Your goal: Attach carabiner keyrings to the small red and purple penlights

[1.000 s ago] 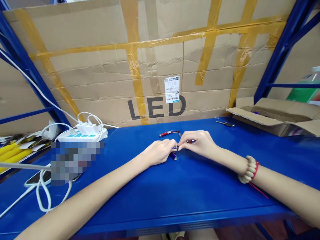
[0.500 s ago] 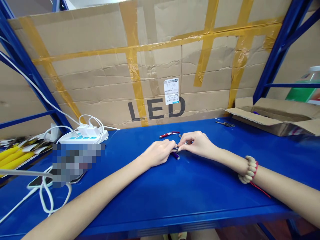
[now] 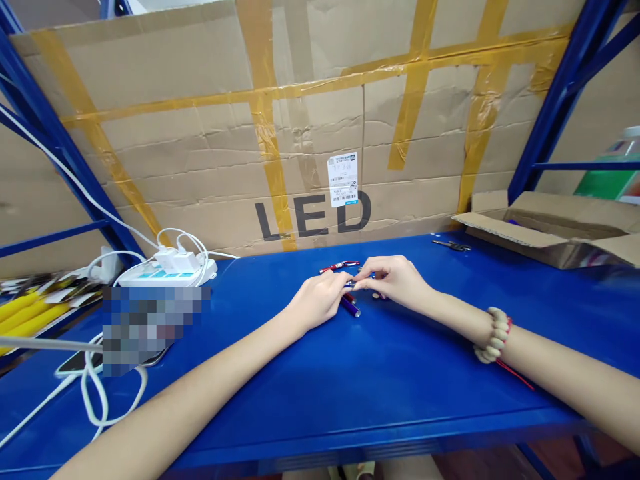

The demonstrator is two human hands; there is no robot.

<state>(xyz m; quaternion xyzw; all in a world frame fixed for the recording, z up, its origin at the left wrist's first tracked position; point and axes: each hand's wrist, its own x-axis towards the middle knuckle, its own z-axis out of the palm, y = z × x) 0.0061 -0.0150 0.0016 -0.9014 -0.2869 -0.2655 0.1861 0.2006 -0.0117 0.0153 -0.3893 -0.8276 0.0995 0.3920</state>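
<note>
Tabletop (image 3: 300, 393): left grip (image 3: 320, 297) and right grip (image 3: 391, 277) face each other near the middle, both pinching a small shiny part (image 3: 349, 284) between them. Blue tube (image 3: 353, 308) lies just on the near side of the left grip, partly covered; red pen (image 3: 341, 267) lies just beyond. Keys (image 3: 454, 246) sit well apart, to the right.

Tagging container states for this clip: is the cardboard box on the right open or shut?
Open: the cardboard box has its flaps spread apart, and part of its inside shows, with something blue there.
</note>
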